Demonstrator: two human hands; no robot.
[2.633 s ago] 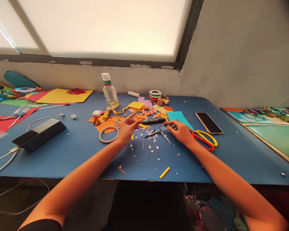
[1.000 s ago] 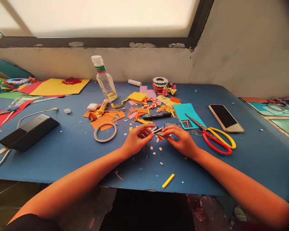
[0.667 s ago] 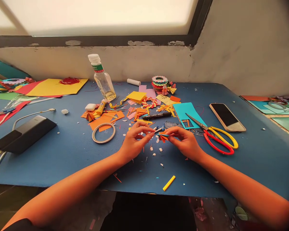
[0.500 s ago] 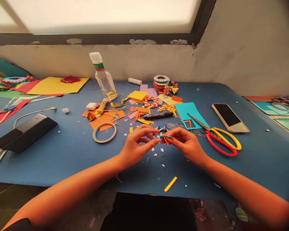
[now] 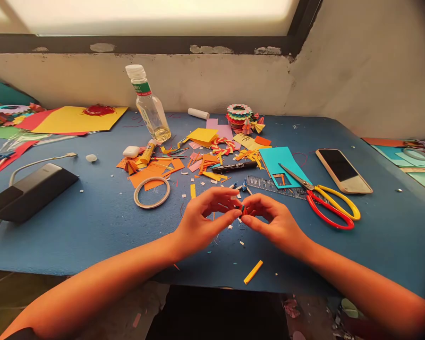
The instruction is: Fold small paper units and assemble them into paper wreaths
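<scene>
Between the fingertips of both hands is a small folded paper piece (image 5: 244, 209), orange-red with a bit of teal, mostly covered by the fingers. My left hand (image 5: 196, 219) pinches it from the left with the thumb low and the fingers curved above. From the other side, my right hand (image 5: 278, 224) grips it between thumb and forefinger. Just behind the fingers lie a clear ruler (image 5: 264, 183) and small white scraps. A yellow paper strip (image 5: 253, 272) rests on the blue table (image 5: 102, 241), closer to me than the hands.
Scissors (image 5: 331, 203), a turquoise sheet (image 5: 281, 160) and a phone (image 5: 343, 171) lie at right. Behind the hands are a black marker (image 5: 234, 167), orange scraps and a tape ring (image 5: 137, 197). A bottle (image 5: 152, 113) stands farther back; a black device (image 5: 31, 191) sits left.
My hands have drawn closer together around the folded paper piece, which has turned and now shows less between the fingers. The whole view has shifted slightly.
</scene>
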